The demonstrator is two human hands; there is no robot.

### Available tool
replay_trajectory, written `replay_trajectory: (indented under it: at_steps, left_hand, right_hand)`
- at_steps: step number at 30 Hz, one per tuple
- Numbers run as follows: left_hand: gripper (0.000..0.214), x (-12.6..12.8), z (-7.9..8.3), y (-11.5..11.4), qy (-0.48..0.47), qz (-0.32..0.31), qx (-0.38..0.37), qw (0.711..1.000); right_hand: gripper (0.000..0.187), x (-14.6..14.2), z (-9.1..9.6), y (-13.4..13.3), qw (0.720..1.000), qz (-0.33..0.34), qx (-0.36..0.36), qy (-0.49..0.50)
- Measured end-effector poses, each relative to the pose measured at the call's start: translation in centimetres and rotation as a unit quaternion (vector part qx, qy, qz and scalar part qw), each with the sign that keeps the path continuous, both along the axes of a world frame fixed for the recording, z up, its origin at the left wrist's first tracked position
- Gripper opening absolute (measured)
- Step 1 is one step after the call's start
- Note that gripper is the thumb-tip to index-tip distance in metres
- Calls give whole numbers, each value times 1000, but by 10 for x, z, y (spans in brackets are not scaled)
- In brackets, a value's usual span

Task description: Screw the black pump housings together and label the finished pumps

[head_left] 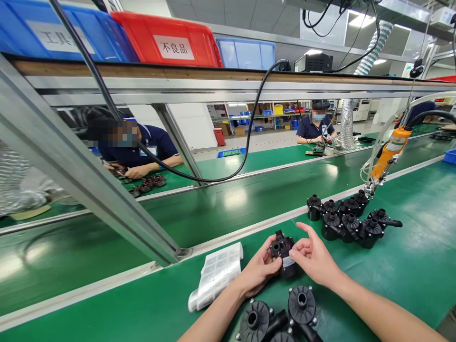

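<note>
At your green bench (142,304), you seem to be at the labelling step; the next move likely calls for a steady hold and even thumb pressure. Beside the sheet (221,270), your left hand (259,267) grips the pump (278,248); your right hand (315,256) spreads thumb and index wide, thumb at its side. It's black, ports showing, with a small white label (288,261).

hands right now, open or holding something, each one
Left hand: closed around the black part.
Right hand: partly curled, index finger extended, thumb at the white label; grip cannot be told.
</note>
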State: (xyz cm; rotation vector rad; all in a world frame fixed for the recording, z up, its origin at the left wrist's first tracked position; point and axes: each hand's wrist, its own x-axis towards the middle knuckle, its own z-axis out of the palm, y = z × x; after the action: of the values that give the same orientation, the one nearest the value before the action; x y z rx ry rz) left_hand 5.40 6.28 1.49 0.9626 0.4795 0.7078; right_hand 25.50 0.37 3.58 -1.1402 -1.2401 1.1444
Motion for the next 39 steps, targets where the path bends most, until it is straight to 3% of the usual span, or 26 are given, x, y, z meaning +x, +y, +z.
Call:
replay_trajectory:
  at_steps: [10,14,19,24,28,30,32,35,37,39]
  left_hand:
    - [76,-2,-2,2,19,19,8,1000]
    - [76,-2,2,0,11,7,7,1000]
    - [76,-1,0,-1,2,8,25,1000]
    - [86,2,-12,3,0,47,85,995]
    - [82,-2,-6,3,38,39,124,991]
    - [78,-8,-1,4,70,8,135,988]
    - [75,-13,3,6,84,-34,134,987]
    - [64,-18,6,8,30,-80,93,992]
    - [59,-17,7,10,-1,-92,43,995]
    - [53,-15,7,10,3,-89,6,996]
  right_hand:
    - [83,-1,5,-5,992,-18,43,-115]
    - [91,8,10,-3,985,-58,32,-162]
    - [88,16,10,0,986,-1,5,-166]
    - [101,5,14,-6,955,-18,12,-294]
    - [104,17,26,-7,935,-5,57,-349]
    - [95,36,33,-6,919,-60,104,-376]
    - [81,57,39,-3,888,-182,129,-401]
    - [77,85,40,4,836,-316,111,-435]
    - [82,98,38,9,831,-316,90,-450]
    - [82,105,36,12,843,-290,78,-446]
